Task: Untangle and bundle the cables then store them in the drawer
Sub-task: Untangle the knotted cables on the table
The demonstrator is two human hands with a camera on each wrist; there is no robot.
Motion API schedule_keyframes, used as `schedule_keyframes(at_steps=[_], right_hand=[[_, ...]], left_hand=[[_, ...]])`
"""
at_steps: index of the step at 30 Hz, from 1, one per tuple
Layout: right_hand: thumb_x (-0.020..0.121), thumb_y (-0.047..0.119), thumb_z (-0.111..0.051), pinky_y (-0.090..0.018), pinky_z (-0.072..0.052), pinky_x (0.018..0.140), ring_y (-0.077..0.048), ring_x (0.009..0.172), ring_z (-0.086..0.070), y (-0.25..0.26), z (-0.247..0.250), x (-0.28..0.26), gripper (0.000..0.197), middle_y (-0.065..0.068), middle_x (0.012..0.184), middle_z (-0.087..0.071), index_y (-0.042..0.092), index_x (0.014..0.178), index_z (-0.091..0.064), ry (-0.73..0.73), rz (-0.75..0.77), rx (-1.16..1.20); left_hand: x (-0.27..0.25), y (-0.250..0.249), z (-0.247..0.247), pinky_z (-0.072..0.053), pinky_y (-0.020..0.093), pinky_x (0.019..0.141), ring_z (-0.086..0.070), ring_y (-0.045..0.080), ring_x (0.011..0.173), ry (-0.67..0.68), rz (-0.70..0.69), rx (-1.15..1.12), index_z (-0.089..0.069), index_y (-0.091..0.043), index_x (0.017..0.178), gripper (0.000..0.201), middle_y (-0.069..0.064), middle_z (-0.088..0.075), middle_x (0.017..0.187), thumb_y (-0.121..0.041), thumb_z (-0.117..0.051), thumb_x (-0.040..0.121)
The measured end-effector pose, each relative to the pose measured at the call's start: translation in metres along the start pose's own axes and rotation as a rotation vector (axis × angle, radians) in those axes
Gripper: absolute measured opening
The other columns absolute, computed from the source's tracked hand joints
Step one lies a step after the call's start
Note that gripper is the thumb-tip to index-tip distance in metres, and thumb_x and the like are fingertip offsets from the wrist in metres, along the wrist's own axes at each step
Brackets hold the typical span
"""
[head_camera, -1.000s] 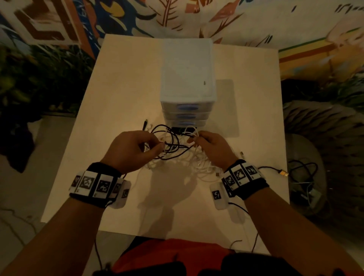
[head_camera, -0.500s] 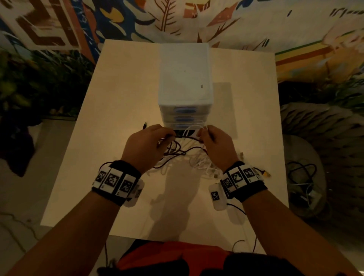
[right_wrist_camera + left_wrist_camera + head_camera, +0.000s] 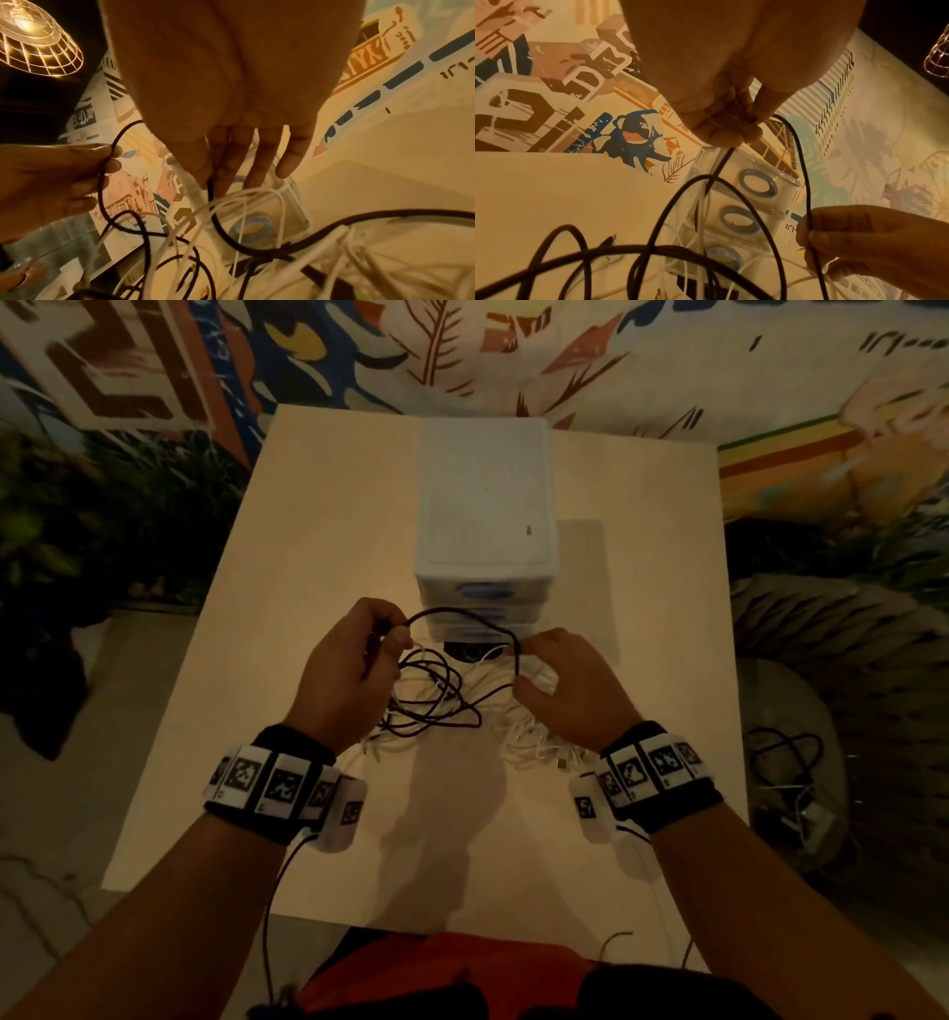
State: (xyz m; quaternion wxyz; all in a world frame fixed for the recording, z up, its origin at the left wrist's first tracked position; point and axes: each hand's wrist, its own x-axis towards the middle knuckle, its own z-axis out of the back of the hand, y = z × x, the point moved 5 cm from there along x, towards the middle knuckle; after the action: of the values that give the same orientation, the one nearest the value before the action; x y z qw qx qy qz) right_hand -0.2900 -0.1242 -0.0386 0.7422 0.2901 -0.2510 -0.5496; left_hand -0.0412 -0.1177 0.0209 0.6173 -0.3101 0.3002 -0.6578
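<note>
A tangle of cables lies on the table in front of a small white drawer unit [image 3: 485,505] whose drawers are shut. My left hand [image 3: 391,634] pinches a black cable [image 3: 462,611] between thumb and fingers. My right hand [image 3: 517,657] pinches the same cable further along. The stretch between the hands arcs up in front of the drawers. The rest of the black cable loops down onto the table below my left hand. White cables [image 3: 534,747] lie bunched under my right hand. The left wrist view shows my left hand [image 3: 741,125] gripping the black cable [image 3: 798,154]. In the right wrist view my right hand [image 3: 212,182] holds the black cable [image 3: 221,227], with white cables [image 3: 257,192] looping across it.
The pale table [image 3: 308,557] stands against a painted wall. Its right edge is close beside my right wrist. More cables lie on a round seat [image 3: 791,762] off the table's right side. Dark plants [image 3: 102,531] stand to the left.
Both hands have risen off the tangle and moved apart. A length of black cable now hangs lifted between them, drawn out of the pile.
</note>
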Motion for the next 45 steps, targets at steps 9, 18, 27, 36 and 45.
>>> schedule_keyframes(at_steps=[9, 18, 27, 36, 45], right_hand=[[0.108, 0.024, -0.044, -0.032, -0.058, 0.076, -0.017, 0.086, -0.073, 0.040, 0.032, 0.013, 0.013, 0.001, 0.097, -0.074, 0.018, 0.115, -0.053, -0.082, -0.061, 0.457], [0.108, 0.006, -0.039, -0.047, -0.062, 0.080, -0.033, 0.089, -0.073, 0.073, 0.036, 0.021, 0.009, -0.015, 0.097, -0.065, 0.007, 0.112, -0.047, 0.038, -0.074, 0.950], [0.096, 0.029, -0.065, -0.041, -0.055, 0.096, -0.019, 0.114, -0.066, 0.040, 0.003, 0.011, 0.036, 0.000, 0.123, -0.068, 0.030, 0.131, -0.055, 0.055, -0.150, 0.800], [0.095, 0.035, -0.067, -0.028, -0.051, 0.088, -0.006, 0.097, -0.064, 0.029, -0.014, 0.003, 0.016, 0.008, 0.106, -0.071, 0.025, 0.105, -0.072, 0.250, 0.017, 0.148], [0.109, 0.015, -0.039, -0.035, -0.060, 0.070, -0.024, 0.092, -0.073, 0.030, 0.011, 0.008, 0.008, -0.010, 0.103, -0.074, 0.014, 0.115, -0.045, -0.122, -0.095, 0.740]], left_hand=[[-0.004, -0.006, -0.011, -0.037, 0.023, 0.059, -0.053, 0.010, 0.065, 0.220, -0.092, 0.208, -0.056, -0.034, 0.098, 0.006, -0.011, -0.056, 0.077, -0.040, -0.058, 0.096], [-0.001, -0.026, -0.042, -0.037, 0.012, 0.057, -0.057, -0.005, 0.063, 0.295, -0.135, 0.143, -0.056, -0.047, 0.111, 0.029, -0.024, -0.065, 0.075, -0.060, -0.064, 0.087], [0.008, -0.031, -0.048, -0.042, 0.024, 0.061, -0.060, 0.000, 0.063, 0.240, -0.062, 0.034, -0.073, -0.024, 0.088, 0.041, -0.012, -0.067, 0.067, -0.047, -0.043, 0.103], [0.011, -0.031, -0.029, -0.042, 0.026, 0.055, -0.052, 0.006, 0.050, 0.247, 0.058, -0.198, -0.074, -0.025, 0.090, 0.043, -0.001, -0.066, 0.065, -0.048, -0.039, 0.102], [0.011, -0.007, -0.024, -0.046, 0.020, 0.061, -0.061, 0.007, 0.069, 0.248, -0.069, 0.051, -0.064, -0.038, 0.119, 0.023, -0.014, -0.070, 0.090, -0.039, -0.062, 0.097]])
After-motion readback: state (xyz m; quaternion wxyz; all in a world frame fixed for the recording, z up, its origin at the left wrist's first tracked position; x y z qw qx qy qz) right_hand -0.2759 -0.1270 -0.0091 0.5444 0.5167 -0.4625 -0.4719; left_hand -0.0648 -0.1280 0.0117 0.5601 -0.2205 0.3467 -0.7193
